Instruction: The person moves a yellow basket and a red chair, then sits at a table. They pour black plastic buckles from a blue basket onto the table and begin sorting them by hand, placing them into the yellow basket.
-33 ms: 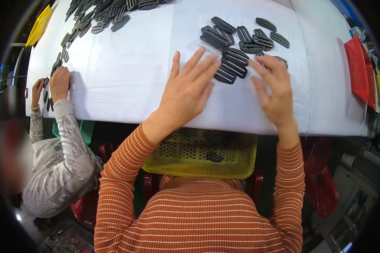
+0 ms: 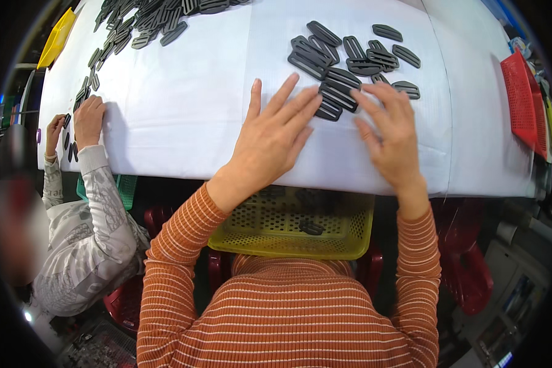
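Note:
Black slotted strap buckles (image 2: 336, 98) lie in a loose cluster on the white-covered table (image 2: 184, 110), several of them side by side or overlapping. My left hand (image 2: 267, 138) is spread flat at the cluster's left edge, its fingertips next to the nearest buckles, with nothing in it. On the other side, my right hand (image 2: 389, 138) has its fingers apart and slightly bent. Its fingertips reach the right end of the nearest buckles; whether they touch is hard to tell. Apart from the group, one buckle (image 2: 387, 32) lies farther back.
Below the table edge, a yellow perforated basket (image 2: 288, 246) holds a few dark buckles. A big pile of buckles (image 2: 156, 21) trails toward a co-worker's hands (image 2: 89, 119) at left. A red basket (image 2: 524, 104) stands at the right edge, a yellow tray (image 2: 56, 40) far left.
My right hand has shifted slightly left, uncovering a buckle on its far side. The nearest buckles have slid a little left and back. My left hand has barely moved.

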Demonstrator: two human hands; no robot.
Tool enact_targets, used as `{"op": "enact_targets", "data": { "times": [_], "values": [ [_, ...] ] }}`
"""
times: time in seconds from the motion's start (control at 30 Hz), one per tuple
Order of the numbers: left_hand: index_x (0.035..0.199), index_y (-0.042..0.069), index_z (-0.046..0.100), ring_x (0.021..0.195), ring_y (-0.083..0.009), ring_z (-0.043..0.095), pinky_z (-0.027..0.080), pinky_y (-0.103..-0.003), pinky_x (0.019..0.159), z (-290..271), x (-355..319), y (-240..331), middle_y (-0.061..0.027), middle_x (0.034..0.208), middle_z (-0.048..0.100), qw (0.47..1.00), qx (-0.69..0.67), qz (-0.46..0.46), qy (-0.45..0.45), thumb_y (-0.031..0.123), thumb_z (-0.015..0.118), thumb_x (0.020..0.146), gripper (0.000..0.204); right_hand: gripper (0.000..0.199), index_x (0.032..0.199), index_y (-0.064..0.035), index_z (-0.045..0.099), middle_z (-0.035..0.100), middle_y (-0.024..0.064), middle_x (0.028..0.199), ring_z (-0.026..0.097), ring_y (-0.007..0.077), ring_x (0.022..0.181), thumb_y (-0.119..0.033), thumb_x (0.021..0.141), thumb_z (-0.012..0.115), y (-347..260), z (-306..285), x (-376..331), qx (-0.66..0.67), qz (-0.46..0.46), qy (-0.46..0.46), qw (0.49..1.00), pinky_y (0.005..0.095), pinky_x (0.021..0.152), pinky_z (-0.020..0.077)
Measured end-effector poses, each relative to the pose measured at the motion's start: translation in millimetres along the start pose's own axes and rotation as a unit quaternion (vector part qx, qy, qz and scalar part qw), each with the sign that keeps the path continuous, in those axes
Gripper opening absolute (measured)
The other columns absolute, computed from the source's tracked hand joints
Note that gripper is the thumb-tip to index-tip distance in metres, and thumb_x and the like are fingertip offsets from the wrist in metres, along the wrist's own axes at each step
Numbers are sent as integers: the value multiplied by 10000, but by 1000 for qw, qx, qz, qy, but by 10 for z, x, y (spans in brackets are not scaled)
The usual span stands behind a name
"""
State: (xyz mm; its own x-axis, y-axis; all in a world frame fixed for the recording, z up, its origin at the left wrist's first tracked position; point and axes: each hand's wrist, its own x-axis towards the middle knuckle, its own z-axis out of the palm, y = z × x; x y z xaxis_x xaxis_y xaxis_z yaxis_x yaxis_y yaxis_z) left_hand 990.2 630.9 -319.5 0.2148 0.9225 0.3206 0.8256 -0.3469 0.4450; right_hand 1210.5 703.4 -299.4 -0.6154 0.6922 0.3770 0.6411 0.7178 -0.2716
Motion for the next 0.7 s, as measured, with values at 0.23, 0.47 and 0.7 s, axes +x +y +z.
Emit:
{"op": "enact_targets", "data": {
  "times": [0.23, 0.47, 0.7],
  "values": [
    [1181, 90, 684, 1301, -249, 529, 227, -602, 1151, -260, -280, -5, -33, 1264, 643, 999, 30, 15, -1, 96, 692, 867, 314, 326, 1178, -95, 681, 627, 31, 1137, 564, 231, 1091, -159, 859, 696, -85, 59, -92, -10, 9, 36, 999, 457, 984, 396],
    [1301, 93, 618, 1337, -241, 492, 266, -608, 1140, -105, 390, -226, -16, 1352, 604, 986, 142, 70, 57, 35, 593, 903, 403, 233, 1009, -57, 702, 645, 20, 912, 596, 189, 918, -66, 777, 704, -145, -38, -40, -135, -91, 62, 985, 400, 893, 407],
    [1243, 97, 660, 1298, -253, 525, 289, -572, 1148, -190, 20, -168, -50, 1279, 642, 992, 113, 49, -7, -34, 585, 856, 416, 178, 956, -64, 686, 633, 14, 871, 594, 195, 873, -64, 781, 717, -236, -113, -122, -25, -8, 30, 999, 398, 884, 408]
  ]
}}
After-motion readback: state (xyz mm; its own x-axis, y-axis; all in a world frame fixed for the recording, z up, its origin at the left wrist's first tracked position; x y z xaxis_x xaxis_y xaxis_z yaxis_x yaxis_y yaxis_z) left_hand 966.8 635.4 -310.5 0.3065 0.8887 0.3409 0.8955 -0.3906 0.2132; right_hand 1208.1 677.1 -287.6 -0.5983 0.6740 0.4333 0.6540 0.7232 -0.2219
